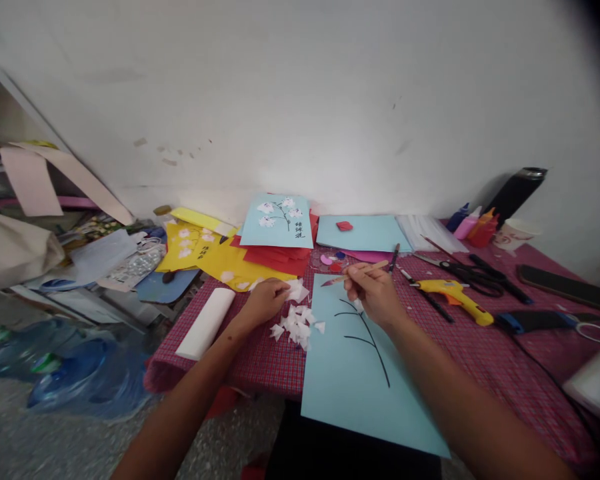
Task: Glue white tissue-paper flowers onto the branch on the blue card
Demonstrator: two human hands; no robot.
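Observation:
A light blue sheet [340,387] with a black painted branch lies before me, its lower part over the table's front edge. Above its upper part, my right hand [370,290] grips a wooden paintbrush [377,266], its purplish tip pointing left. My left hand [267,300] is closed at the fingertips on a piece of white tissue [297,291], left of the sheet. Just below that hand lies a pile of torn white tissue pieces [299,325]. A palette with paint blobs [327,260] sits beyond the sheet's top edge.
A white paper roll [207,325] lies at left. Finished flower picture [277,220] stands at the back. Rightward are a yellow glue gun [455,299], black scissors [473,275], paint bottles [483,229], a paper cup [514,236] and a black flask [517,193].

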